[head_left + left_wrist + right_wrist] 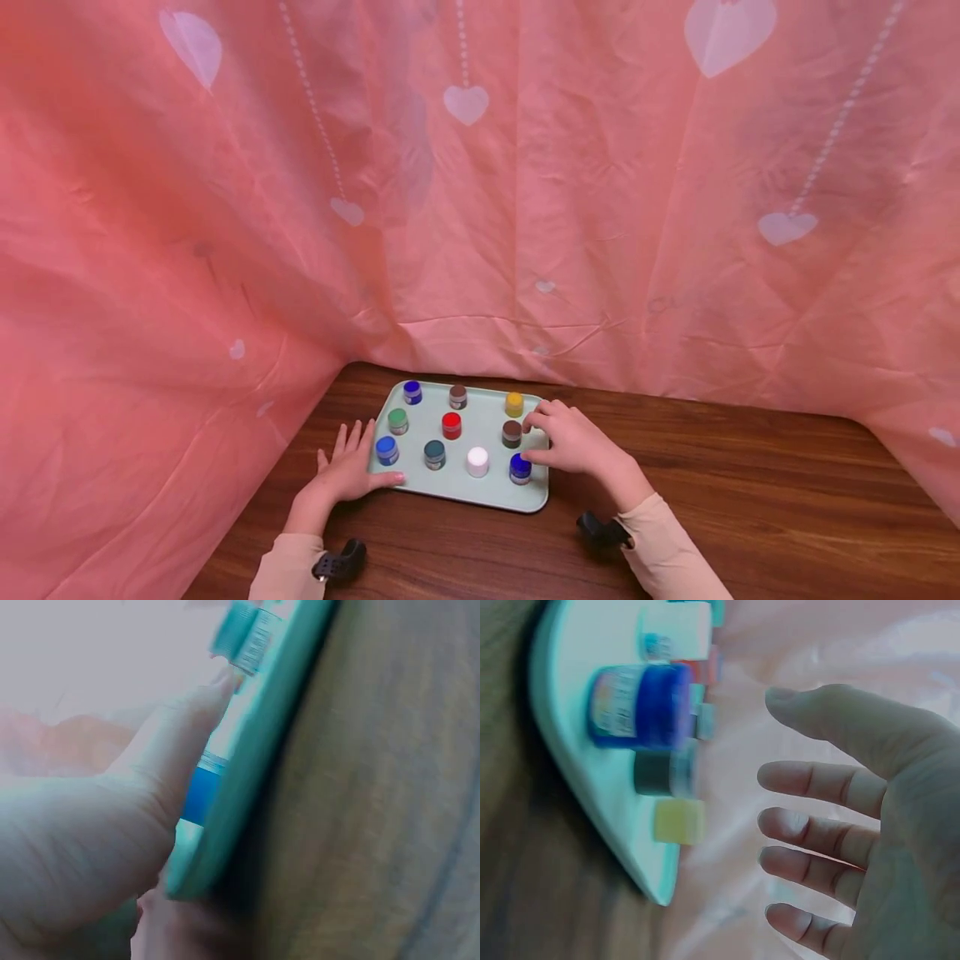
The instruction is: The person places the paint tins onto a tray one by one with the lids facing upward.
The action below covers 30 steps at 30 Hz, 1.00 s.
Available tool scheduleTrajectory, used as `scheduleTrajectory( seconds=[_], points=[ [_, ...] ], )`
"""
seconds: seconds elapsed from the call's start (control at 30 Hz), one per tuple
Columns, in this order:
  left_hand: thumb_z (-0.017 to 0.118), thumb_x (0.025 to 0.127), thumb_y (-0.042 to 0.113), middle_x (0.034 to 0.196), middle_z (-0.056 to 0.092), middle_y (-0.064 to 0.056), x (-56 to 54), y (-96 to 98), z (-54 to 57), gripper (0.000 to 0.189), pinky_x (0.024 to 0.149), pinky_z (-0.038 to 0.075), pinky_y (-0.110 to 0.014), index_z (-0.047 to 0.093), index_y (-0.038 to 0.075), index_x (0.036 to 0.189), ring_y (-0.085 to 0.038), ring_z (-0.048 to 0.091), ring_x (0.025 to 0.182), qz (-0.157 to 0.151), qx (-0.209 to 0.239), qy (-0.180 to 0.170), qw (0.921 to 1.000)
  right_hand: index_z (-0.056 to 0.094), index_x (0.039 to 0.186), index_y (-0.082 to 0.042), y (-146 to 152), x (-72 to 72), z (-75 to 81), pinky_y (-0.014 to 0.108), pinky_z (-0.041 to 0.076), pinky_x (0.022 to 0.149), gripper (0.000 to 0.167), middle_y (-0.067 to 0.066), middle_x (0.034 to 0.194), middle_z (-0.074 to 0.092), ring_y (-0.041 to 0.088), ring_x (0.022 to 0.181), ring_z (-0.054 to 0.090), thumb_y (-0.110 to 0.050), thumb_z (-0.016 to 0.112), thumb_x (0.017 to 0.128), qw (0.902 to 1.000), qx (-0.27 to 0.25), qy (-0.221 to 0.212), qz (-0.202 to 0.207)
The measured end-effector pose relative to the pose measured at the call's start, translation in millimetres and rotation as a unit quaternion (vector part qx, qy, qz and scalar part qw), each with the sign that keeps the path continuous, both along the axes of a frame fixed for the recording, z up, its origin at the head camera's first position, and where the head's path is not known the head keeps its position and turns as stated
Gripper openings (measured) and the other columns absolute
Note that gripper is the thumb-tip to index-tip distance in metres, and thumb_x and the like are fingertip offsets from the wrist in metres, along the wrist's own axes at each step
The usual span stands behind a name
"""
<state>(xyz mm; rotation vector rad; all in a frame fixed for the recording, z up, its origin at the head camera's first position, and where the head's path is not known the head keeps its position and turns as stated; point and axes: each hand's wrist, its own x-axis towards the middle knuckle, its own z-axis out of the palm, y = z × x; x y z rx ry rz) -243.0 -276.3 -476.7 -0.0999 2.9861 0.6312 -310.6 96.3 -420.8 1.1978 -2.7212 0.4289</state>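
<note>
A pale green tray (491,493) carries several small lidded paint jars. Along its left edge lies my left hand (347,472), fingers spread and thumb reaching over the front rim, near a blue jar (387,451). In the left wrist view that thumb (176,735) overlaps the tray's side. My right hand (576,443) hovers at the tray's right edge, its fingers loosely bent and apart. Nearest to it are a dark blue jar (520,471) and a brown-lidded jar (512,434). The right wrist view shows space between its fingers and the dark blue jar (641,706).
Also on the tray stand white (477,462), dark teal (434,455), red (452,426), green (397,422) and yellow (513,406) jars, with others at the back. Beneath is a brown wooden table (720,492). A pink curtain (525,208) hangs behind and at the left.
</note>
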Motion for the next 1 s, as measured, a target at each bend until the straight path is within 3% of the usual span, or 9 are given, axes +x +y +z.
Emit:
scheduleTrajectory(
  seconds=[0.3,0.47,0.6,0.73,1.0],
  points=[
    [0.069,0.075,0.066,0.161,0.008,-0.028,3.8,14.9,39.8,0.111,0.106,0.004,-0.079,0.024,0.003,0.154,-0.050,-0.003,0.148,-0.022,-0.020,0.029,0.9992,0.068,0.104,-0.016,32.3,1.2,23.7,0.044,0.047,0.081,0.031,0.002,0.104,0.064,0.020,0.097,0.058,-0.035,0.077,0.082,0.9942,-0.071,0.056,-0.059],
    [0.067,0.075,0.069,0.163,0.007,-0.024,8.9,25.3,61.3,0.111,0.107,0.003,-0.079,0.021,0.009,0.156,-0.047,-0.005,0.149,-0.028,-0.046,0.056,0.9970,0.067,0.109,-0.017,53.2,3.1,30.4,0.048,0.047,0.085,0.034,0.002,0.109,0.064,0.025,0.103,0.060,-0.036,0.076,0.083,0.9888,-0.094,0.085,-0.079],
    [0.068,0.076,0.068,0.164,0.006,-0.021,12.2,40.3,76.7,0.108,0.108,0.003,-0.078,0.020,0.013,0.157,-0.045,-0.006,0.150,-0.046,-0.037,0.080,0.9950,0.066,0.113,-0.016,73.2,5.4,35.3,0.049,0.047,0.082,0.040,0.004,0.110,0.064,0.027,0.102,0.060,-0.036,0.078,0.081,0.9831,-0.101,0.122,-0.091],
    [0.068,0.078,0.064,0.165,0.003,-0.017,13.9,58.5,84.6,0.106,0.109,0.002,-0.077,0.018,0.016,0.157,-0.042,-0.006,0.151,-0.063,-0.027,0.094,0.9932,0.065,0.118,-0.014,95.3,10.5,38.7,0.053,0.046,0.082,0.046,0.006,0.111,0.064,0.030,0.102,0.059,-0.037,0.078,0.080,0.9776,-0.100,0.148,-0.112],
    [0.067,0.081,0.063,0.166,0.006,-0.013,6.6,96.8,87.0,0.099,0.112,0.003,-0.073,0.021,0.020,0.157,-0.036,-0.005,0.153,-0.082,-0.026,0.123,0.9887,0.062,0.123,-0.016,132.1,26.3,43.7,0.055,0.045,0.076,0.049,0.009,0.112,0.063,0.033,0.102,0.057,-0.037,0.077,0.082,0.9680,-0.105,0.160,-0.163]
  ],
)
